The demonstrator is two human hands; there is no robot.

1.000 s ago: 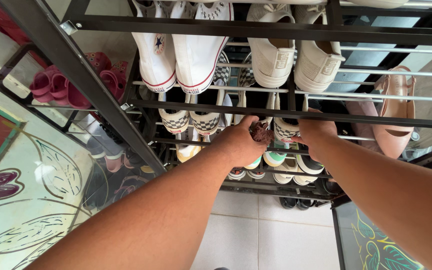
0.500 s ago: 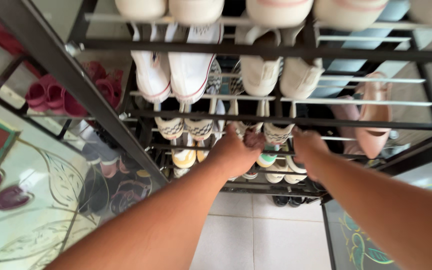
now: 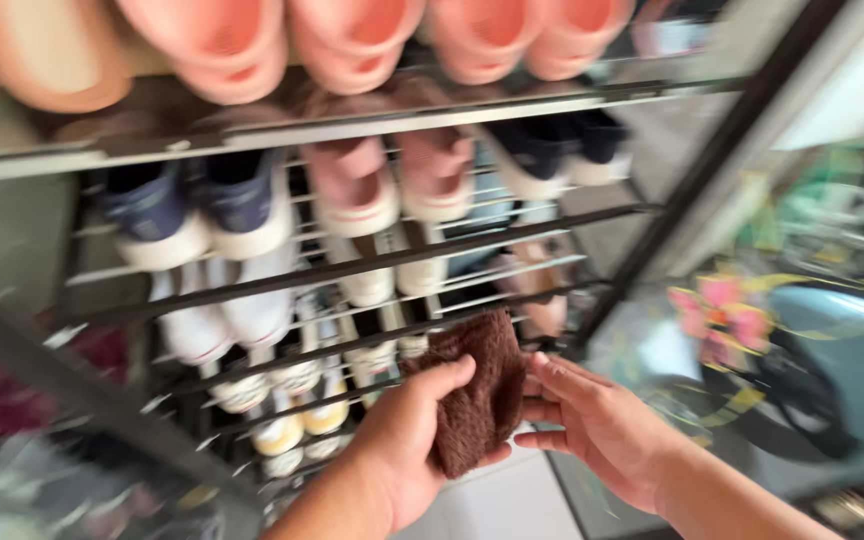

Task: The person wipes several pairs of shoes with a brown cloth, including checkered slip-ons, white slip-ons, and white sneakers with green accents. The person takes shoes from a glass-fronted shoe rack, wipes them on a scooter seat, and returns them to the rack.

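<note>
Two hands meet on the cloth [image 3: 477, 395]: left hand [image 3: 407, 440] grips it, right hand [image 3: 592, 425] touches it with open fingers, ideally keeping it bunched beside the rack [image 3: 352, 265].

It looks like a home entryway: a tall black metal shoe rack [image 3: 372, 265] holds rows of household sneakers [image 3: 207, 210] and pink slippers [image 3: 352, 40].

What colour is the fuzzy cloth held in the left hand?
Dark brown. The fuzzy cloth shows best in the head view, gripped by the left hand.
</note>
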